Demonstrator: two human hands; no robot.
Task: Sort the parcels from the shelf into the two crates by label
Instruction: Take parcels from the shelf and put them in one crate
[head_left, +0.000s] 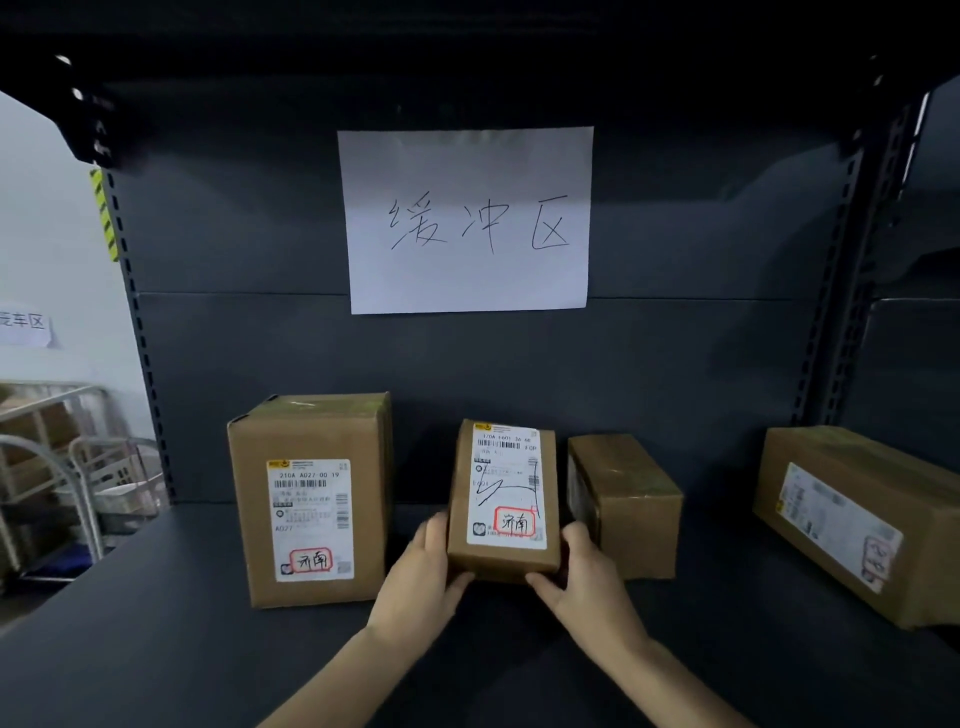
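A small brown parcel (503, 499) stands upright at the middle of the dark shelf (156, 649), its white label with a red-boxed handwritten mark facing me. My left hand (423, 577) grips its lower left side and my right hand (582, 577) grips its lower right side, thumbs on the front lower edge. A taller parcel (311, 499) with a similar red-marked label stands just to the left. Another small parcel (626, 506) sits close behind on the right, its label turned sideways. A larger parcel (857, 525) lies at the far right.
A white paper sign (467, 218) with handwritten characters hangs on the shelf's back panel. Perforated shelf uprights (140, 338) frame both sides. Metal carts and baskets (67, 467) stand beyond the left upright. No crates are in view.
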